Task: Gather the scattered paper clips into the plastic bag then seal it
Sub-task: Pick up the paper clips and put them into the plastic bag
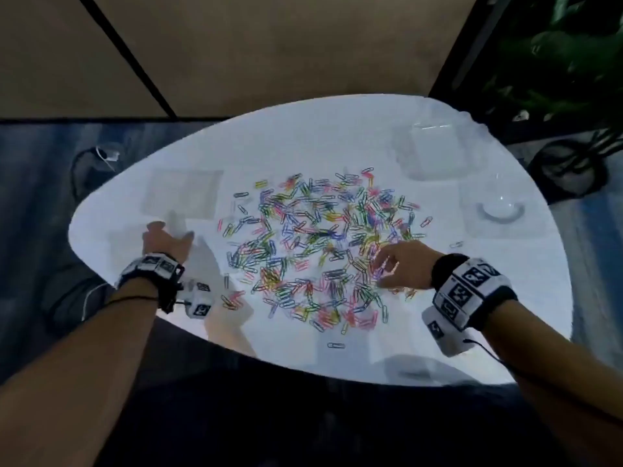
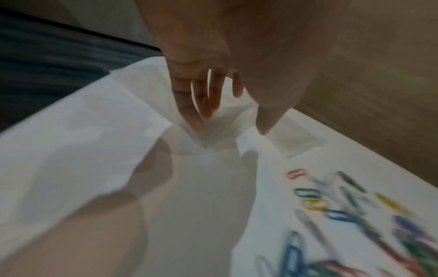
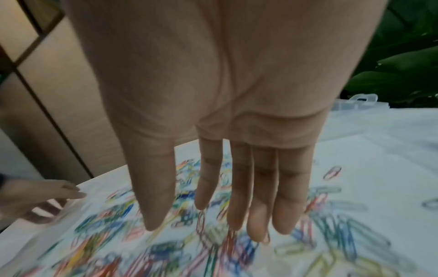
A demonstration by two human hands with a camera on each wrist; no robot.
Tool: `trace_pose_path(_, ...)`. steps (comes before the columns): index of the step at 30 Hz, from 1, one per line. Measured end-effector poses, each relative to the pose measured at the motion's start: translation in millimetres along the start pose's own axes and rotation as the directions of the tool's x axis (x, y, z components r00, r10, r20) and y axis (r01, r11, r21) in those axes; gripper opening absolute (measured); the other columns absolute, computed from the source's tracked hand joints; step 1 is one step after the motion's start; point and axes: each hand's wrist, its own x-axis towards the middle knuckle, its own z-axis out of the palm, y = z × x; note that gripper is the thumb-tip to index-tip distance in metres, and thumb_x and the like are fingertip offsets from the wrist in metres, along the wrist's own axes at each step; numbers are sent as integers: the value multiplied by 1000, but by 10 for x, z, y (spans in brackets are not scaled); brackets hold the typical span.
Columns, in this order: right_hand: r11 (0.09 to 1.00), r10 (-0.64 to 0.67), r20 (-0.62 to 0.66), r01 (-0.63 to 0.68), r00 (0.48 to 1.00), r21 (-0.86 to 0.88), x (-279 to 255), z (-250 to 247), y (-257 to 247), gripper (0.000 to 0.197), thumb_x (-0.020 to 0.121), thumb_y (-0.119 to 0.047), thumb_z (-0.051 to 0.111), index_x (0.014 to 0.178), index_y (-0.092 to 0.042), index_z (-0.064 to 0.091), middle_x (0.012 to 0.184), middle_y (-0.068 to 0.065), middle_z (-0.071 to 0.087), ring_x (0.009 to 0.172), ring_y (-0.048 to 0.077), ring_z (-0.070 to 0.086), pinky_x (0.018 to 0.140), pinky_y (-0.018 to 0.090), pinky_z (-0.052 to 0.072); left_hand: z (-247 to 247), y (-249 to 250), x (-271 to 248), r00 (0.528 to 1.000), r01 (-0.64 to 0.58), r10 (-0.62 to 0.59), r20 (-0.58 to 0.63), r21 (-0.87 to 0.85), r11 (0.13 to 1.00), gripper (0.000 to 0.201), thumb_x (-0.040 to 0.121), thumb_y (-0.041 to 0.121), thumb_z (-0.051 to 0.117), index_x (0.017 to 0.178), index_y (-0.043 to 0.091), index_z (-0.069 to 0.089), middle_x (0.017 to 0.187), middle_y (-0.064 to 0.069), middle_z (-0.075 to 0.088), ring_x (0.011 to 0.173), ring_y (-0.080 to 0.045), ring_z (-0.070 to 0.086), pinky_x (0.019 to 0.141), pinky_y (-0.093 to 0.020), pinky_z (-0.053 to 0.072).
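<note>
The paper clips (image 1: 317, 247) lie right under the right hand (image 1: 401, 264), whose fingers (image 3: 258, 196) hang straight, holding nothing. The plastic bag (image 2: 208, 136) sits far left on the desk (image 1: 303, 136), its edge pinched by the left hand (image 1: 165, 242).

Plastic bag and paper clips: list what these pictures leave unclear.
- Plastic bag: left wrist view, motion blur hides the seal strip; whether any clip is inside cannot be told.
- Left hand: its grip on the bag is smeared in the head view.
- Paper clips: right wrist view, blur and the right hand hide many.
</note>
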Motion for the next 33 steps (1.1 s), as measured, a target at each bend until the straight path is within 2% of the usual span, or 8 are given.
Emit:
trace_pose_path(7,994,-48,-169,31,984,-103,-251,606,-48,56,78,-43,77,127,-22,58,117,-1,61,107,23,57,91,31,45,35,-527,-212,956,-291,293,0,114,950,32,93,34,52,96,14,76,104,-18,77,94,-38,72,89,-44,59)
trace_pose_path(9,1000,9,-311,-10,950,-1,-450,719,-37,71,73,-42,82,133,-21,52,125,9,61,110,26,57,92,35,47,-148,-562,-701,926,-372,378,-15,139,918,27,94,25,57,106,14,78,106,-18,76,101,-39,70,93,-43,58)
trace_pose_path(13,964,168,-160,-196,973,-179,-500,1007,33,121,62,-50,87,154,-15,18,155,16,31,136,36,41,104,52,44,-555,-491,-1387,785,-588,604,-137,140,797,29,95,17,56,115,14,76,110,-20,69,105,-42,64,94,-45,53)
trace_pose_path(18,986,56,-181,-83,982,-145,-325,1255,86,134,56,-59,86,155,-20,6,158,19,12,142,41,29,108,55,39,-830,-315,-1951,655,-707,739,-159,218,673,30,97,13,54,119,10,73,106,-21,69,103,-42,63,91,-43,50)
trace_pose_path(23,971,-47,-192,0,980,-238,-265,1497,-97,142,46,-74,81,155,-24,5,156,19,12,140,43,27,107,57,39,-740,-240,-2212,701,-671,706,-105,241,701,28,97,19,54,103,4,78,103,-22,68,99,-43,63,85,-42,51)
trace_pose_path(27,939,-91,-246,1,965,-345,-85,1640,-275,125,60,-69,77,154,-29,5,157,20,10,141,47,20,104,58,41,-537,-216,-2140,722,-664,688,-72,206,719,31,97,20,54,84,1,76,88,-20,72,91,-41,64,81,-40,52)
trace_pose_path(31,934,-168,-319,47,933,-355,42,1752,-418,69,93,-38,58,150,-36,19,159,17,5,140,46,20,98,53,48,-396,-212,-1983,751,-660,650,116,172,731,29,94,19,56,80,6,77,79,-13,75,83,-34,70,81,-34,56)
trace_pose_path(33,917,-212,-331,70,920,-393,76,1786,-477,66,94,-15,54,149,-31,22,158,18,7,136,45,26,93,51,51,-402,-136,-1898,747,-664,640,181,166,729,32,93,19,55,71,4,73,69,-13,71,71,-32,67,72,-31,53)
